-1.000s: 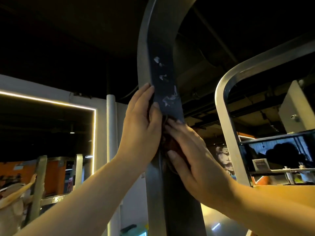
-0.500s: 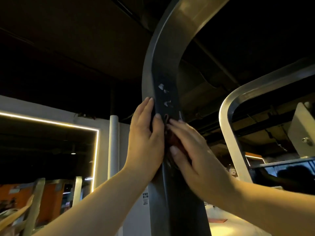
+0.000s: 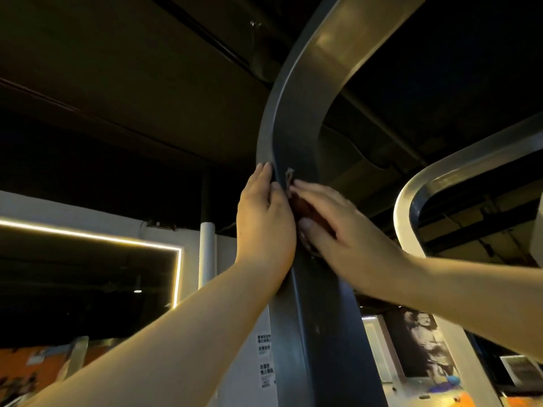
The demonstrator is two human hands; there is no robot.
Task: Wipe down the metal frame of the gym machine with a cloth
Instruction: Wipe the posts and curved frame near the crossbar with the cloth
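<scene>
A tall grey metal frame post (image 3: 311,318) of the gym machine rises in front of me and curves off to the upper right. A small dark reddish cloth (image 3: 304,208) lies against the post at head height, mostly hidden. My right hand (image 3: 338,227) presses the cloth flat on the post with straight fingers. My left hand (image 3: 266,218) rests on the post's left edge, fingers straight and pointing up, right beside the cloth. A small pale scrap (image 3: 289,173) sticks out just above my fingertips.
A second curved silver frame tube (image 3: 411,207) stands to the right. A white pillar (image 3: 207,254) and a lit wall strip (image 3: 88,236) are at the left. A poster (image 3: 423,345) hangs low right. The dark ceiling is overhead.
Both hands and the cloth have slid up the post, covering the pale marks seen above them earlier. My view has tilted upward.
</scene>
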